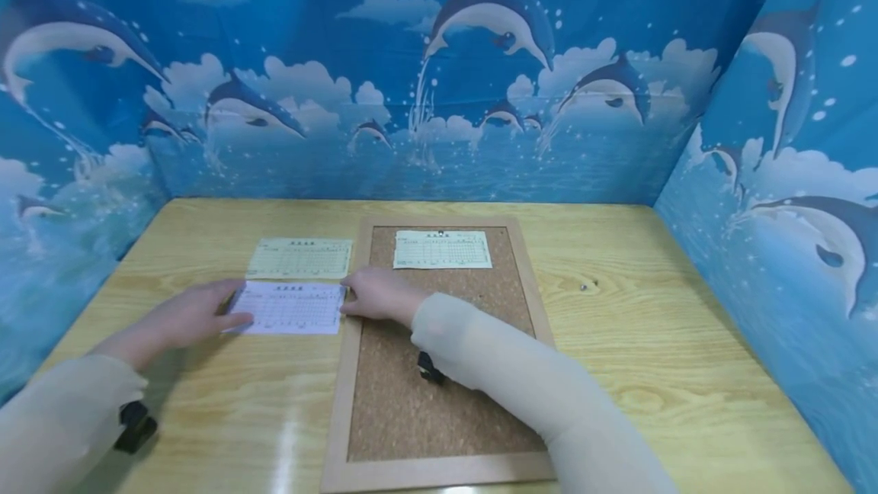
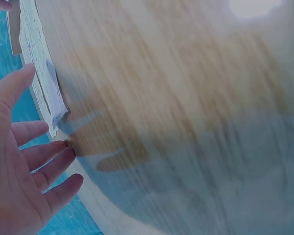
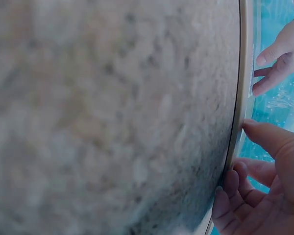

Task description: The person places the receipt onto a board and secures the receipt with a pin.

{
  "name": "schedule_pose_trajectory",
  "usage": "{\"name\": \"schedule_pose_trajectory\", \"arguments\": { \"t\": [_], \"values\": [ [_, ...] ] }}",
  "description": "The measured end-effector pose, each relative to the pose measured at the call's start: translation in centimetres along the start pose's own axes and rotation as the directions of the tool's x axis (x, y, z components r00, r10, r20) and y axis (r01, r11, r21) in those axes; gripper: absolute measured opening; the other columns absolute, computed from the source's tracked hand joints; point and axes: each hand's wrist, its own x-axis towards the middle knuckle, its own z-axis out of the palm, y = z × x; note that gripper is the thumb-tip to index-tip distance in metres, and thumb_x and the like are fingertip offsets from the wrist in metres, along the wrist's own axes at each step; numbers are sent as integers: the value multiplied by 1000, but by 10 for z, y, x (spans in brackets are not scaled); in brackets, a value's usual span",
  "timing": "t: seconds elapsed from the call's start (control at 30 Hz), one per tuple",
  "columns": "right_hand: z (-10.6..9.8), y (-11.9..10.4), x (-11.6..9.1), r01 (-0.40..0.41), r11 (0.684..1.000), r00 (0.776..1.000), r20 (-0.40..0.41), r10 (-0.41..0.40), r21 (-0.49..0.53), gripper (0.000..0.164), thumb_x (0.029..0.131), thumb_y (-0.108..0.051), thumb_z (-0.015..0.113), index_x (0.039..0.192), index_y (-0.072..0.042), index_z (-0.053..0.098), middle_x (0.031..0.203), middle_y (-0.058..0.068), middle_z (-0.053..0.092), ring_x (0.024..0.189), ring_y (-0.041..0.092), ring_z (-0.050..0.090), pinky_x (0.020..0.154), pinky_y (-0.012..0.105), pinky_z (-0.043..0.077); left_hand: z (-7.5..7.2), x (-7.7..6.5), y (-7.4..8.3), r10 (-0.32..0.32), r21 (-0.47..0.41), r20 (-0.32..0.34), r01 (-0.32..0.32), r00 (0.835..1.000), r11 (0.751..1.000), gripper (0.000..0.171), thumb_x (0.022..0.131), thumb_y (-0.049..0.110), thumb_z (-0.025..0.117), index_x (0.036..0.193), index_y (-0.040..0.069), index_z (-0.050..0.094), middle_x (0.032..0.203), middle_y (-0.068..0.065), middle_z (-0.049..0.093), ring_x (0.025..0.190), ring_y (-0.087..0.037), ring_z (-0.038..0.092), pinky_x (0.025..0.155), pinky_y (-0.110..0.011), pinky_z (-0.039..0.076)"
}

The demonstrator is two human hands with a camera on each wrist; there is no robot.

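Observation:
A pale lilac printed form (image 1: 289,308) lies on the table left of a framed cork board (image 1: 439,402). My left hand (image 1: 188,316) is at its left edge, thumb and fingers spread apart. The left wrist view shows that hand (image 2: 27,156) with loosely extended fingers beside the papers (image 2: 39,63). At the form's right edge is my right hand (image 1: 384,296), reaching across the board, with thumb and forefinger apart. In the right wrist view the right hand (image 3: 269,176) has its fingertips by the board's frame (image 3: 241,83), the other fingers bent.
Just beyond the lilac form lies a pale green form (image 1: 299,258). Another green form (image 1: 442,249) is on the board's upper part, with a small pin at its top edge. A small metallic item (image 1: 584,287) is on the table to the right. Dolphin-printed curtains (image 1: 411,151) enclose the table.

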Motion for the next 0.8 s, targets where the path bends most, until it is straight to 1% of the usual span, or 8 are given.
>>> {"name": "schedule_pose_trajectory", "arguments": {
  "t": [0.1,0.2,0.27,0.37,0.5,0.6,0.7,0.8],
  "values": [
    [0,-2,2,-10,999,1000,-9,9,-35,40,93,-35,58,127,-14,58,70,-2,52,53,9,41,49,23,34,0,1,1,2,11,-1,-2,1000,1000,75,86,40,64,128,-17,41,126,-39,43,113,-55,42,92,-61,34],
    [0,-5,2,-34,996,999,-22,33,-79,47,91,-39,59,131,-14,55,90,-2,58,66,9,48,56,23,38,0,2,0,-12,32,6,12,1000,999,77,85,42,63,129,-17,41,126,-40,41,112,-56,42,91,-62,34],
    [0,-6,3,-55,992,998,-30,52,-112,49,90,-41,60,131,-16,55,103,-2,59,77,9,50,64,24,41,1,3,0,-23,48,15,22,1000,999,79,85,45,62,129,-17,41,126,-41,40,111,-57,41,90,-63,34],
    [2,-7,5,-82,986,996,-36,78,-143,49,89,-44,60,129,-16,57,112,-2,57,85,9,50,70,26,43,2,4,-1,-50,68,37,47,998,997,83,85,49,61,130,-17,39,128,-42,37,111,-59,38,90,-65,33],
    [4,-7,8,-95,983,995,-43,90,-156,34,88,-46,60,105,-17,66,95,-3,57,77,10,51,64,27,43,4,4,-2,-78,84,55,73,995,994,87,83,54,60,132,-16,38,130,-42,34,113,-61,34,91,-67,30],
    [5,-10,10,-106,981,994,-41,101,-164,29,88,-46,61,83,-18,63,81,-4,56,66,11,50,56,27,42,4,3,-3,-85,93,56,79,995,993,88,83,55,60,132,-15,39,131,-42,33,113,-61,33,91,-67,29],
    [4,-13,11,-122,974,992,-36,118,-190,32,87,-47,61,76,-18,60,75,-3,56,60,11,50,50,27,42,5,3,-3,-87,98,53,82,995,992,88,82,56,60,132,-15,40,131,-42,32,113,-62,32,91,-67,29],
    [4,-16,13,-143,962,990,-49,136,-233,33,86,-48,62,75,-17,60,75,-2,57,60,11,51,50,28,43,5,3,-1,-88,103,48,83,995,991,88,81,55,62,131,-15,41,131,-42,32,113,-62,33,91,-67,30]
  ]
}}
